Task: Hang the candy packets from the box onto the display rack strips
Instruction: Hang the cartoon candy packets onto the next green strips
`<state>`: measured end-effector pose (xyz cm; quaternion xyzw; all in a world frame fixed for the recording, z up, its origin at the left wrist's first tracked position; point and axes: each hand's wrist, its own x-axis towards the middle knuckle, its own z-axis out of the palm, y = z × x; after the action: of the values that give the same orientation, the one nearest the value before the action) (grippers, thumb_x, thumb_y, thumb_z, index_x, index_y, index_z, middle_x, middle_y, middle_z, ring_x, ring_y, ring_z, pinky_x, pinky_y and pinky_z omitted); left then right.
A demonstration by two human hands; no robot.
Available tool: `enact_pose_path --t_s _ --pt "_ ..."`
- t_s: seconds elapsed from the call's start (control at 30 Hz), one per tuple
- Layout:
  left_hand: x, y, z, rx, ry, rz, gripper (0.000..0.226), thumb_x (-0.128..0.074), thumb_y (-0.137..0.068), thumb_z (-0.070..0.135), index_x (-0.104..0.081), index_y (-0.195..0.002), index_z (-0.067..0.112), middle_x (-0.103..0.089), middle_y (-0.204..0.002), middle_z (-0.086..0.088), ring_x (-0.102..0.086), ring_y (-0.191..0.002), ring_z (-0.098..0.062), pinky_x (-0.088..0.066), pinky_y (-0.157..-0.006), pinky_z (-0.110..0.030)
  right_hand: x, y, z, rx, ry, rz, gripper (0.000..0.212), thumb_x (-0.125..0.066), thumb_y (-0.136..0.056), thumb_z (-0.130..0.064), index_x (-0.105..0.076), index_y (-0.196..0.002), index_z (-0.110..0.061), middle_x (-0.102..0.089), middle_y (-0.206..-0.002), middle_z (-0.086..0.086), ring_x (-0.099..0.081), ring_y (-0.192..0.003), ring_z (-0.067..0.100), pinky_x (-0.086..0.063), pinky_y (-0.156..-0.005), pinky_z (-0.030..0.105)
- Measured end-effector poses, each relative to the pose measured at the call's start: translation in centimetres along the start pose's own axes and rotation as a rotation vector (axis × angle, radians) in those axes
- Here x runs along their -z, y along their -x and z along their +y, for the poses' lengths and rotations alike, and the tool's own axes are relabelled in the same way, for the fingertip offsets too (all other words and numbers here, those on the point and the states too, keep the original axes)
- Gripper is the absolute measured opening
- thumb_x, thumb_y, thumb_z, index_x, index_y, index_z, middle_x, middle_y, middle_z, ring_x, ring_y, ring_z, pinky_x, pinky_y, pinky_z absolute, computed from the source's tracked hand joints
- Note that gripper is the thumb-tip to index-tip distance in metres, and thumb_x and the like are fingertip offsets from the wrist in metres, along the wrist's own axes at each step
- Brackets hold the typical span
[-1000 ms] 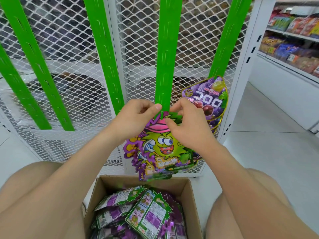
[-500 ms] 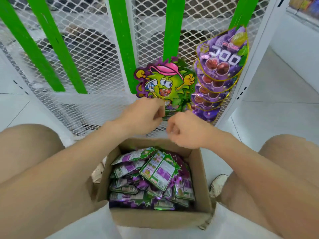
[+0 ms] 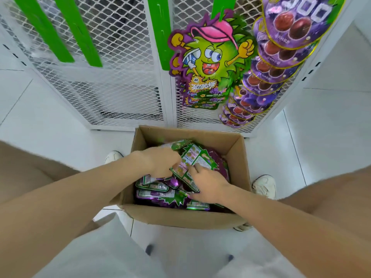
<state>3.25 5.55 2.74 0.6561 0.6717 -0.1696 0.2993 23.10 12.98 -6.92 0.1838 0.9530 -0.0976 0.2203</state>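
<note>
Head view: the monster candy packet [image 3: 208,57] is now released and hangs on the green strip [image 3: 222,7]. Both hands are lowered into the cardboard box [image 3: 180,217]. A face-down packet [image 3: 195,157] toward its far edge is pinched by the right hand [image 3: 208,185]. The left hand [image 3: 160,161] is blurred, so its grip cannot be told. A new pick is judged begun.

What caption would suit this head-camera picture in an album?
Left hand and right hand dig into the cardboard box of candy packets; a green cartoon packet hangs on the strip above.
</note>
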Motion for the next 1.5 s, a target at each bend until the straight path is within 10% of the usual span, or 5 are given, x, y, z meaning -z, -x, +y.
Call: enact_pose_path --t_s 0.33,0.57,0.87,1.13,1.5 --pt "2.4 -1.3 -1.8 0.033 0.122 0.159 0.045 -0.071 -0.091 0.008 -0.063 -0.133 0.020 -0.068 -0.113 -0.001 -0.065 -0.101 -0.022 -0.058 -0.088 -0.044 7.1 0.2 2.8 0.142 -0.116 -0.191 0.020 -0.050 -0.095 -0.003 -0.055 -0.114 -0.007 -0.058 -0.081 0.012 -0.060 -0.069 0.030 -0.056 -0.061 0.056" --pt "5.5 -0.5 -2.0 0.127 0.695 0.349 0.068 -0.095 -0.071 0.032 -0.065 -0.131 0.021 -0.074 -0.117 -0.006 -0.069 -0.100 -0.020 -0.054 -0.085 -0.030 17.0 4.4 6.5 -0.252 -0.357 0.554 0.011 -0.058 -0.079 -0.018 -0.054 -0.071 -0.014 -0.052 -0.057 0.004 -0.052 -0.059 0.025 -0.054 -0.059 0.039" --pt "9.2 -0.1 0.0 0.131 1.666 0.640 0.013 -0.070 -0.097 0.012 -0.074 -0.109 0.016 -0.077 -0.104 -0.012 -0.071 -0.083 -0.027 -0.060 -0.070 -0.035 18.2 4.6 7.5 -0.591 -1.711 0.804 0.019 -0.070 -0.058 -0.028 -0.059 -0.069 -0.018 -0.048 -0.074 0.008 -0.046 -0.067 0.021 -0.049 -0.068 0.038" --pt "13.7 3.2 0.3 -0.145 0.870 0.988 0.008 -0.067 -0.103 0.020 -0.068 -0.097 0.014 -0.060 -0.076 -0.004 -0.052 -0.068 -0.012 -0.042 -0.067 -0.032 19.2 4.9 7.6 -0.548 -1.037 0.912 0.090 -0.074 -0.057 -0.047 -0.044 -0.139 -0.027 -0.062 -0.125 -0.002 -0.060 -0.118 0.020 -0.051 -0.102 0.038" --pt "21.1 3.8 3.3 -0.208 0.661 1.137 0.036 -0.080 -0.093 0.021 -0.064 -0.124 0.030 -0.067 -0.120 0.017 -0.065 -0.108 -0.001 -0.053 -0.094 -0.024 29.8 7.6 8.7 -0.150 -0.602 0.957 0.020 -0.067 -0.101 -0.022 -0.070 -0.120 -0.017 -0.073 -0.107 -0.008 -0.066 -0.106 0.008 -0.052 -0.098 0.033"
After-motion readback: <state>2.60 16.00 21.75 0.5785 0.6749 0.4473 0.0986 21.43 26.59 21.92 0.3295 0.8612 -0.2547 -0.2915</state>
